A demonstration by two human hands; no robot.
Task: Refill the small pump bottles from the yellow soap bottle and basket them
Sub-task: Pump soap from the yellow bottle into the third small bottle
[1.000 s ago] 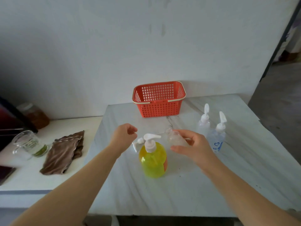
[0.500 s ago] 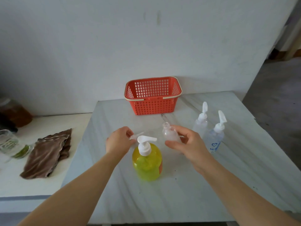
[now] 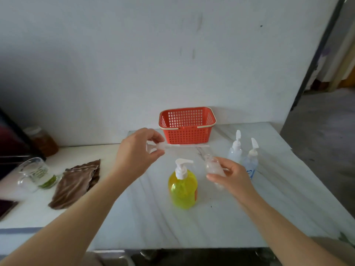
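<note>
Findings: a small clear plastic bottle [image 3: 211, 166] is gripped round its body by the right hand [image 3: 232, 177], lifted just right of the yellow translucent soap bottle [image 3: 182, 191], its neck uncapped. This is judged to ready it for filling. Its white pump head with long dip tube [image 3: 184, 145] is pinched in the fingers of the left hand [image 3: 137, 150] and held level, well apart from the open neck, probably to keep it clear.

The yellow bottle stands on the pale marble table [image 3: 211, 227], pump fitted, largely full. The held bottle appears near empty. Two capped small pump bottles [image 3: 235, 151] stand at right; their fill cannot be told. No bottle is seen in the red slatted plastic basket [image 3: 187, 135].
</note>
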